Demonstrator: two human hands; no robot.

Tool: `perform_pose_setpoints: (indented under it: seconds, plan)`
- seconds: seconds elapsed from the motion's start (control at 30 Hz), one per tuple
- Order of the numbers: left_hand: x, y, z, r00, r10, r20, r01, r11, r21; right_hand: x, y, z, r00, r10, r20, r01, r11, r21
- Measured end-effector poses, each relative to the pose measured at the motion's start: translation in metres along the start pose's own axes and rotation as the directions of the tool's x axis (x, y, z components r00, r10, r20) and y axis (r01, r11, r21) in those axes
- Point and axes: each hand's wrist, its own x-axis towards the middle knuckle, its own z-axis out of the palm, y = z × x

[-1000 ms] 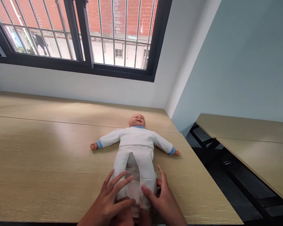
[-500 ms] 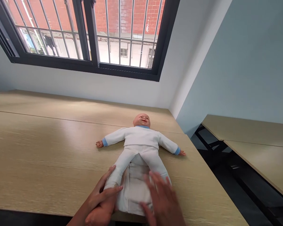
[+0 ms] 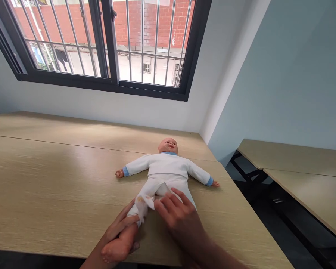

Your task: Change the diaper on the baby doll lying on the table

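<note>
A baby doll (image 3: pixel 168 164) in a white outfit with blue cuffs and collar lies on its back, arms spread, head toward the window. My left hand (image 3: pixel 120 224) is wrapped round its lower leg on the left, just above the bare foot (image 3: pixel 116 249). A strip of thin white cloth (image 3: pixel 141 209) with a yellowish-brown mark lies over that leg near the knee. One end of the strip is pinched in the fingers of my right hand (image 3: pixel 182 215), between the doll's legs. My right hand and forearm hide most of the doll's other leg.
The doll rests on a light wood table (image 3: pixel 58 186), near its right edge. Past a gap with a dark metal frame (image 3: pixel 282 209) stands a second wooden table (image 3: pixel 310 183). A barred window (image 3: pixel 112 48) is behind.
The white cloth that lay flat between the legs is now drawn up across the leg on the left. My right hand has moved up and left and closed on it; my left hand stays on the leg.
</note>
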Motion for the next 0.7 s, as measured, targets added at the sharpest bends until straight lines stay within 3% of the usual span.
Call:
perform_pose_setpoints:
  seconds: [0.13, 0.23, 0.3, 0.4, 0.53, 0.7]
  plan:
    - [-0.007, 0.014, -0.002, 0.997, -0.057, 0.049, 0.054, 0.997, 0.051, 0.039, 0.037, 0.011, 0.958, -0.13, 0.257, 0.123, 0.991, 0.042]
    - [-0.007, 0.026, -0.008, 0.993, 0.005, 0.119, -0.016, 0.996, 0.092, 0.061, 0.07, 0.03, 0.92, -0.024, 0.391, 0.001, 0.998, 0.059]
    - [-0.004, 0.032, -0.011, 0.989, 0.065, 0.13, -0.079, 0.992, 0.103, 0.068, 0.094, 0.045, 0.888, 0.134, 0.439, -0.211, 0.968, 0.132]
    - [0.0, 0.036, -0.009, 0.986, 0.114, 0.124, -0.131, 0.981, 0.142, 0.067, 0.124, 0.07, 0.841, 0.257, 0.476, -0.416, 0.87, 0.265]
    - [0.002, 0.031, -0.002, 0.974, 0.173, 0.145, -0.198, 0.962, 0.185, 0.05, 0.147, 0.096, 0.822, 0.304, 0.483, -0.502, 0.786, 0.36]
    - [0.003, 0.028, -0.003, 0.962, 0.189, 0.196, -0.228, 0.953, 0.198, 0.031, 0.153, 0.11, 0.799, 0.402, 0.448, -0.583, 0.703, 0.408]
